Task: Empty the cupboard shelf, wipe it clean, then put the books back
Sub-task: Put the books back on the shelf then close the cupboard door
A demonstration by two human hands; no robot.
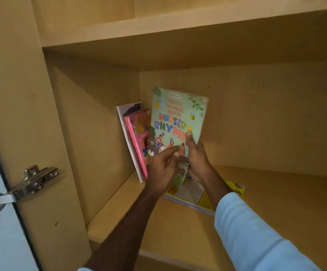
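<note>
Both hands inside cupboard, on green book. Right hand grasping its lower right edge, thumb laid up the cover. Left hand at lower left of same book, fingers curled loosely near bottom edge; firm hold or only a touch, could not tell. Green book upright, tilted slightly, bottom hidden behind the grip, so resting on shelf or lifted unclear.

Just left of grip: pink book and white book leaning together against side wall, touching green book or just beside it. Below and right of grip: yellow book flat on shelf, partly under right wrist. Hinge far left on door edge.

Step, as judged: either pulling books out or standing them back; frame alone did not settle it. Leaning row plus bare shelf suggested putting back. No cloth seen.

Next move, if restocking: needed green book pressed flush to pink one, then released without row sliding; yellow book picked up after.
</note>
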